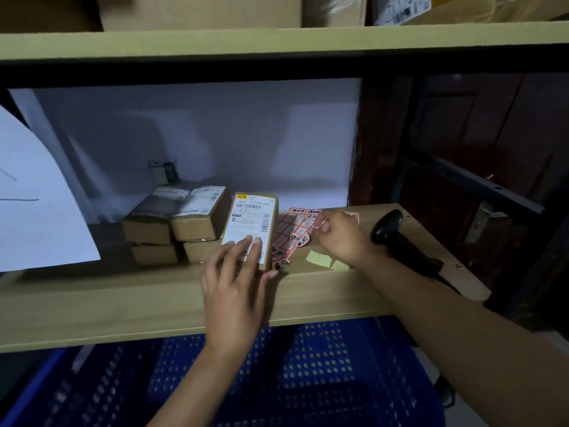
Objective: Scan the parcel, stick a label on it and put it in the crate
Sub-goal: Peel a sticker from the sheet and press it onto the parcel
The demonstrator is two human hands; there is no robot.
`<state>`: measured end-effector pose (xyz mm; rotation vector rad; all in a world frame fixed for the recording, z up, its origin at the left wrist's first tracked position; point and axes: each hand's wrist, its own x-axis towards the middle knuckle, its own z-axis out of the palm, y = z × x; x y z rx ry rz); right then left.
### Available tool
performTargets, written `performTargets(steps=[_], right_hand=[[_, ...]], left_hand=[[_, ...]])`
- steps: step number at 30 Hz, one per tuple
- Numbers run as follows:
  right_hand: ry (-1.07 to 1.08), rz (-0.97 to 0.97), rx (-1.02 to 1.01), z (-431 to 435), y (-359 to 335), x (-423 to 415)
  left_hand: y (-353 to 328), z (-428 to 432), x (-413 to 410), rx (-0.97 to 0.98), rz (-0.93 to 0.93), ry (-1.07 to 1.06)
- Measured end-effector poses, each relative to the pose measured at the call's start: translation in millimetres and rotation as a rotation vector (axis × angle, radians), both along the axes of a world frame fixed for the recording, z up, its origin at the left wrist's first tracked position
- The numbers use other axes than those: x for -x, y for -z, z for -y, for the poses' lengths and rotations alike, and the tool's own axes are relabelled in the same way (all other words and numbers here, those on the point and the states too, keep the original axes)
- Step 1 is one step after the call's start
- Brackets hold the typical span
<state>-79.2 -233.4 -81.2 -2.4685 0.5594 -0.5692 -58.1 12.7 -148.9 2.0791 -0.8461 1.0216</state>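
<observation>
Your left hand point(234, 285), fingers straight, pins the parcel point(251, 223) on the shelf point(123, 300). Your right hand point(338, 235) pinches a label point(320, 224) at the sticker sheet point(292, 226). Scanner point(397, 238) lies aside, so sticking and the crate point(323, 365) remain.

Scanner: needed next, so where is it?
Head view: the scanner lies far right on the shelf, just right of the right hand and label sheet.

Shelf: light wooden board point(123, 306); a second board point(277, 38) above, with cardboard boxes point(200, 10) on it
Frame: black metal beam point(277, 69) under the upper board; black brace point(480, 183) at right
Back wall point(215, 134): white; partly in shadow
Right side: dark red-brown door point(462, 118)
Light: dim
</observation>
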Motion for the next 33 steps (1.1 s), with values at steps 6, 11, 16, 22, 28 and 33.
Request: performTargets(steps=[6, 11, 16, 22, 28, 33], right_hand=[[0.039, -0.093, -0.120, -4.1, 27.6, -42.8], [0.005, -0.047, -0.222, 3.4, 35.1, -42.9], [-0.083, -0.018, -0.111, 2.6, 37.9, -30.2], [-0.179, -0.031, 0.115, 0.9, 39.9, -16.2], [-0.184, -0.171, 0.217, -6.1, 31.3, -10.5], [-0.275, -0.343, 0.263, -9.1, 16.2, -3.5]], left_hand=[[12.1, -7.8, 0.3, -0.016, -0.008, -0.025], [17.1, -10.2, -3.4, -0.005, 0.005, -0.028], [20.9, -7.1, -4.8, 0.010, -0.015, -0.030], [21.8, -7.0, -5.1, -0.012, 0.002, -0.024], [24.4, -6.6, -6.5, -0.017, 0.004, -0.027], [24.2, -6.4, -6.3, 0.005, 0.002, -0.009]])
